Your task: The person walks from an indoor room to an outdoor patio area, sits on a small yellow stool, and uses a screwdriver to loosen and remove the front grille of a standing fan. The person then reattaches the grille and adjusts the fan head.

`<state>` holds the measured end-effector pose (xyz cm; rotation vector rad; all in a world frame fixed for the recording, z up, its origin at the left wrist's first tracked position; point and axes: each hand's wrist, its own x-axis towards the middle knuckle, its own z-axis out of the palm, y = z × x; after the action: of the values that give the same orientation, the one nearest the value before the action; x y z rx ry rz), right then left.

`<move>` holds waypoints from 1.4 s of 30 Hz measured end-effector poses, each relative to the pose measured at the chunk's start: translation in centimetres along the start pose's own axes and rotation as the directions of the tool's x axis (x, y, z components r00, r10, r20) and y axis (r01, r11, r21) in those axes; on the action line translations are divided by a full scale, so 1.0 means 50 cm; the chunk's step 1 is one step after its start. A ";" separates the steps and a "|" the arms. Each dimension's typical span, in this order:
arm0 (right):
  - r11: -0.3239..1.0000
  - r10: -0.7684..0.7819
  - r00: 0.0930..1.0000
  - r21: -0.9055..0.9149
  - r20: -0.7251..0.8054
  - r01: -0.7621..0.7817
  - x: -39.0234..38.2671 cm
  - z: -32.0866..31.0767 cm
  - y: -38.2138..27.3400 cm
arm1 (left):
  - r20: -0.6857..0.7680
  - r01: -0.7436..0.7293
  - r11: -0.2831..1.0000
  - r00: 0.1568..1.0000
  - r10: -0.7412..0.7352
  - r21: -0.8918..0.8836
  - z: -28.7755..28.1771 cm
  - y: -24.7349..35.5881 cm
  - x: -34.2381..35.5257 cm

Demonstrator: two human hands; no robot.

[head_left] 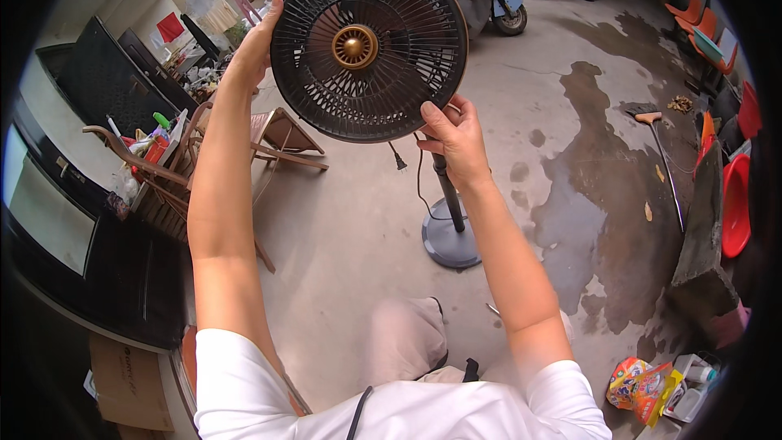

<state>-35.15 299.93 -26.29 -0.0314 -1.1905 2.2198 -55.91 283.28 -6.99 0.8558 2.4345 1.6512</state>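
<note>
A black pedestal fan (354, 85) stands before me, its round grille facing me with a gold hub (354, 46) in the middle. My left hand (259, 42) grips the grille's left rim, thumb along the edge; its other fingers are mostly hidden behind it. At the lower right rim my right hand (456, 137) pinches the edge, thumb on the front and fingers curled behind. Below it the dark pole (447, 187) runs down to a round base (450, 253) on the floor. A cord with a black plug (400, 162) hangs under the grille.
A wooden folding chair (285, 134) and a cluttered brown armchair (147, 165) stand left. Wet patches (574, 204) mark the concrete floor. On the right are a long-handled tool (668, 167), a stone trough (702, 236) and a red basin (735, 205). A scooter (510, 12) is parked behind.
</note>
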 end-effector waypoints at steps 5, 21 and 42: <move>0.999 0.034 0.999 0.006 0.024 -0.034 0.014 -0.020 -0.015 | -0.035 0.010 0.994 0.999 -0.006 0.109 0.024 0.018 -0.020; 0.998 0.050 0.995 0.041 0.082 -0.053 0.037 -0.038 -0.031 | -0.027 -0.027 0.993 0.999 0.030 0.111 0.056 0.043 -0.026; 0.995 0.088 0.996 0.055 0.000 -0.088 0.003 -0.006 -0.043 | -0.055 -0.015 1.000 0.998 0.016 0.023 0.055 0.041 -0.064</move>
<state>-34.11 301.08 -24.79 -0.0654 -1.1460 2.3281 -51.38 284.55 -7.11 0.8460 2.4932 1.6778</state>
